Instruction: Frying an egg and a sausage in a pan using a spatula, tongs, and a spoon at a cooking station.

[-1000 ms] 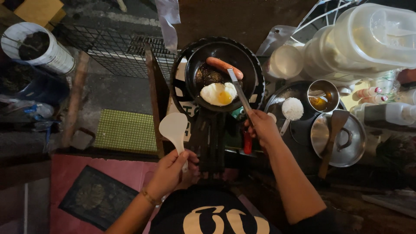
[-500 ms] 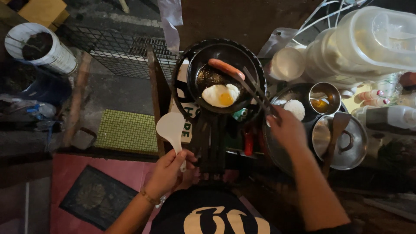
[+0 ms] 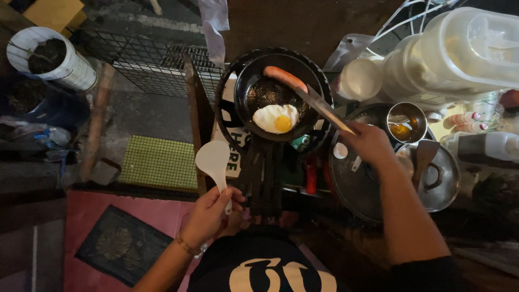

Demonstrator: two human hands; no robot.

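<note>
I am closing my right hand (image 3: 368, 143) around a knife (image 3: 319, 105), its tip reaching the sausage (image 3: 285, 79) beside the fried egg (image 3: 277, 118) in the black pan (image 3: 248, 81). My left hand (image 3: 208, 213) is gripping a white rice paddle (image 3: 214, 162) outside the pan; I am judging it best to nudge the sausage gently, keeping the blade off the yolk.

Dim; concrete floor (image 3: 135, 111), pink mat (image 3: 102, 213), wire grate (image 3: 146, 62).

Held in the right hand (image 3: 370, 143): a knife (image 3: 319, 105) with a long, narrow metal blade, slanted up and left over the rim of a black frying pan (image 3: 246, 81), tip against a reddish sausage (image 3: 285, 79) lying near the pan's far edge; gripped low in the left hand (image 3: 208, 213): a white plastic spatula (image 3: 212, 161), broad rounded blade pointing up, just left of the pan's handle.
</note>
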